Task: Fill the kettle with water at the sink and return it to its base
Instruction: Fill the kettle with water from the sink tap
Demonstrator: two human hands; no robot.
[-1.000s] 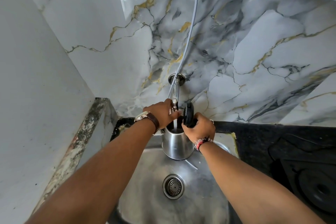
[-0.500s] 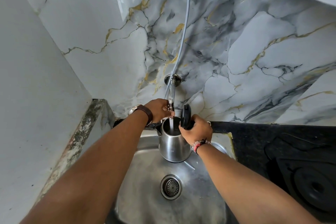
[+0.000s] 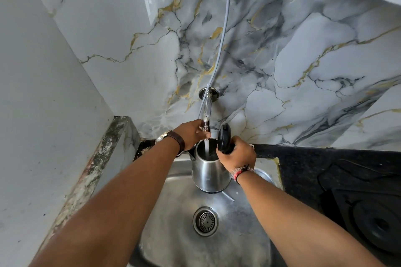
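Kettle (image 3: 209,171): clenched at its handle by the right hand (image 3: 236,155), mouth kept under the stream. Tap (image 3: 205,122): pinched in the left hand (image 3: 192,135) grip, flow thereby governed.

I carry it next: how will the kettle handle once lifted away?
The kettle is taking in water, so probably getting heavier. Its lid stands open, so tilting may slosh. The steel may be wet and slippery.

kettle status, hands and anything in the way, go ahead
Left hand on tap. Right hand grips kettle handle, lid open. Water running in, kettle over sink. Nothing in the way.
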